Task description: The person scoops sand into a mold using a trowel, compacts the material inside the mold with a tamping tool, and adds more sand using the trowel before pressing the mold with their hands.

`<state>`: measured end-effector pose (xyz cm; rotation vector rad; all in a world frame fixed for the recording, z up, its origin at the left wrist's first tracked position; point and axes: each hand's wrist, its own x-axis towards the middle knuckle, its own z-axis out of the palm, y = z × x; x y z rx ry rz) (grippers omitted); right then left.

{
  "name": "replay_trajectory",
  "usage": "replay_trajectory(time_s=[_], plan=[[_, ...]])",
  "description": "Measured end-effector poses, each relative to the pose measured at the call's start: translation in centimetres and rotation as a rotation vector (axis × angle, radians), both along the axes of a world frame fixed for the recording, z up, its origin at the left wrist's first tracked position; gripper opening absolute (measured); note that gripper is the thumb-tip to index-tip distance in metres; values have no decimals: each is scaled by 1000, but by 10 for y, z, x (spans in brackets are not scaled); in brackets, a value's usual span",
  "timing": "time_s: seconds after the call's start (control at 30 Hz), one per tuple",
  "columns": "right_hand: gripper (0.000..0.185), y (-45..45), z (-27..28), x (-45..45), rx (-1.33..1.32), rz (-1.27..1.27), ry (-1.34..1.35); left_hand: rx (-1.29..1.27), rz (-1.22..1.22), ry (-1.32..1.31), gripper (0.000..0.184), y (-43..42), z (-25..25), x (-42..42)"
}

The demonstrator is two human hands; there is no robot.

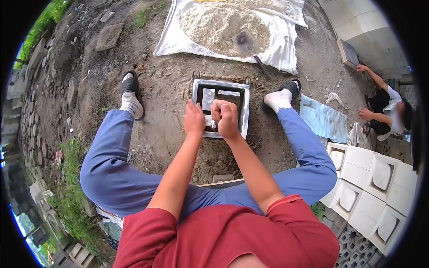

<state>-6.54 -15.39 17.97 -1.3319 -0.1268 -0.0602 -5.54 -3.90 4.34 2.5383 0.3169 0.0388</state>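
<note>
Mould [245, 109] looks unfilled, so work seems early. Over it, right hand [226, 118] is fisted, contents hidden; at its left rim, left hand [194, 119] has fingers together, grip unclear.

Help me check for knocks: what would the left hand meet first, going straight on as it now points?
Probably the box, at its far left corner, ahead of the left hand. Depth is unclear, so the hand might instead pass above it.
</note>
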Motion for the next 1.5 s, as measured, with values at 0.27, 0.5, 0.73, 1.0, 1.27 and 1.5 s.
replay_trajectory(time_s=[0.27, 0.5, 0.73, 1.0, 1.27, 1.5], plan=[[68, -3, -51, -1, 26, -76, 94, 9, 10, 34, 42, 0, 3, 3], [80, -6, -48, -11, -90, 31, -30, 54, -9, -49, 40, 2, -11, 5], [74, -14, -50, -1, 16, 118, 3, -14, 11, -57, 43, 2, -11, 5], [86, -33, 72, 6, 28, 206, -45, 5, -2, -34, 45, 4, -3, 5], [90, -45, 65, -4, 103, 234, -77, -349, 36, 37, 53, 18, -15, 15], [87, -29, 53, -11, 56, 305, -87, -528, 57, -23, 49, 26, -30, 20]])
